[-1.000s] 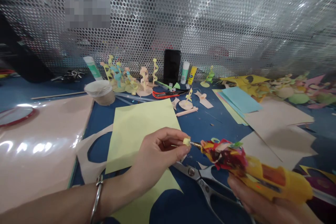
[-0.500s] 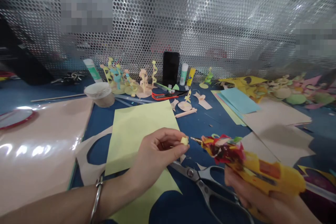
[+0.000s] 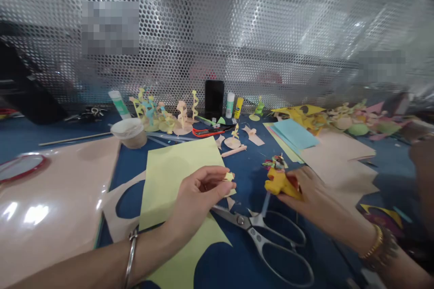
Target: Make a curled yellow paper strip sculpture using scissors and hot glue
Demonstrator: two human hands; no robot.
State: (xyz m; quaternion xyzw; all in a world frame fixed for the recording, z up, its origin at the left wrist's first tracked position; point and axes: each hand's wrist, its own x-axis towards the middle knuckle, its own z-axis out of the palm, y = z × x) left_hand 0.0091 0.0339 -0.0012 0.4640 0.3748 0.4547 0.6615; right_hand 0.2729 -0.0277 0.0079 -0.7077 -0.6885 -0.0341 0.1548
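Note:
My left hand point(image 3: 200, 194) is closed in a pinch on a small folded piece of pale yellow paper point(image 3: 229, 176), over the yellow sheet point(image 3: 179, 158). At the right, my right hand point(image 3: 305, 189) grips a yellow hot glue gun point(image 3: 280, 181). Its front end, covered in coloured scraps, points away from me, and a clear glue stick point(image 3: 266, 204) sticks out of its rear. Large metal scissors point(image 3: 252, 226) lie on the blue table below and between my hands. A small spiral paper piece on a round pink base point(image 3: 233, 142) stands behind them.
Spiral paper figures point(image 3: 181, 117), a phone point(image 3: 214, 99), glue sticks point(image 3: 230, 105) and a red cutter point(image 3: 205, 132) are at the back. A white tub point(image 3: 129, 133) stands left. Coloured paper point(image 3: 294, 134) lies right. Another person's arm point(image 3: 422, 158) shows at the right edge.
My right hand has moved the glue gun away from the paper piece and turned it to point forward. My left hand still pinches the paper. The view has tilted slightly upward.

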